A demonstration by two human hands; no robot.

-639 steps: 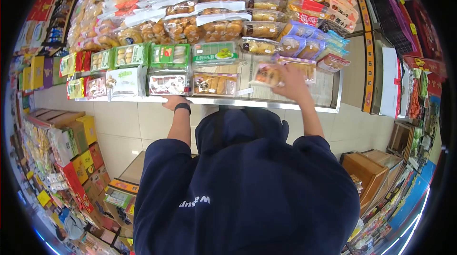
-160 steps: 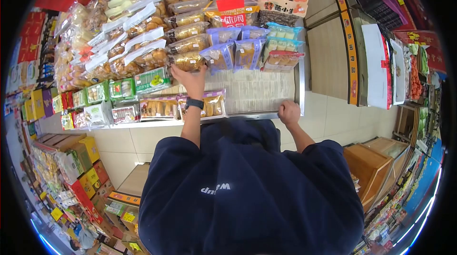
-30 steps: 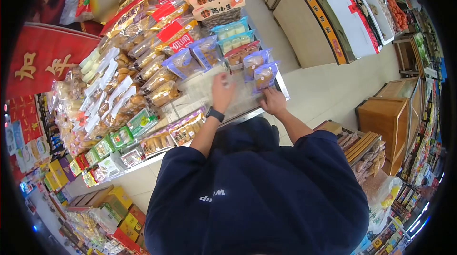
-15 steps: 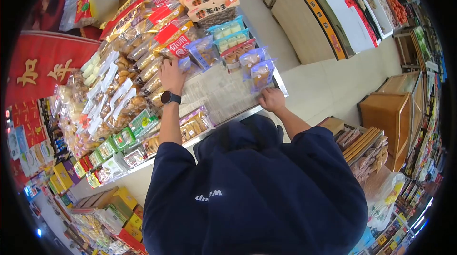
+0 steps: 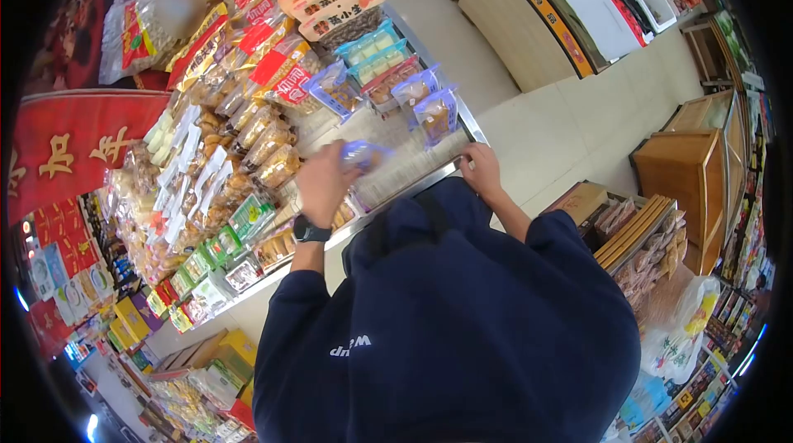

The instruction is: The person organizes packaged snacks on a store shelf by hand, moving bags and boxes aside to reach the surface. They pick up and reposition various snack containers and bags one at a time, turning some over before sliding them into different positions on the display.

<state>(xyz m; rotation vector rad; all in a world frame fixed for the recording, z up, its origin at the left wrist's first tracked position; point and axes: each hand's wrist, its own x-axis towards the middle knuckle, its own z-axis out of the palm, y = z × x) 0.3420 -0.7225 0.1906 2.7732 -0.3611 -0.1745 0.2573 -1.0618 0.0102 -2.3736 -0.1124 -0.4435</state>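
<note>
My left hand (image 5: 322, 183), a dark watch on its wrist, is closed on a purple-and-clear snack packet (image 5: 365, 155) held above the display table (image 5: 396, 150). Motion blurs the packet a little. At the table's metal edge (image 5: 472, 130), my right hand (image 5: 481, 169) rests with its fingers curled against it. Similar purple-wrapped packets stand close by: one (image 5: 334, 89) beside the red-and-yellow snack bags (image 5: 285, 79), and two more (image 5: 435, 116) near the right corner. Blue packets (image 5: 376, 53) and a red packet (image 5: 391, 86) sit behind them.
Bagged breads and pastries (image 5: 264, 141) are heaped on the left. Green boxes (image 5: 250, 216) line the front edge. A red banner (image 5: 83, 141) hangs at far left. Wooden crates (image 5: 677, 183) and a box of packaged goods (image 5: 632, 236) stand on the right, beside the tiled floor (image 5: 570, 133).
My left hand has come back toward me from beside the red-and-yellow bags, now lifting a purple packet. The right hand stays at the table edge. The view has shifted slightly.
</note>
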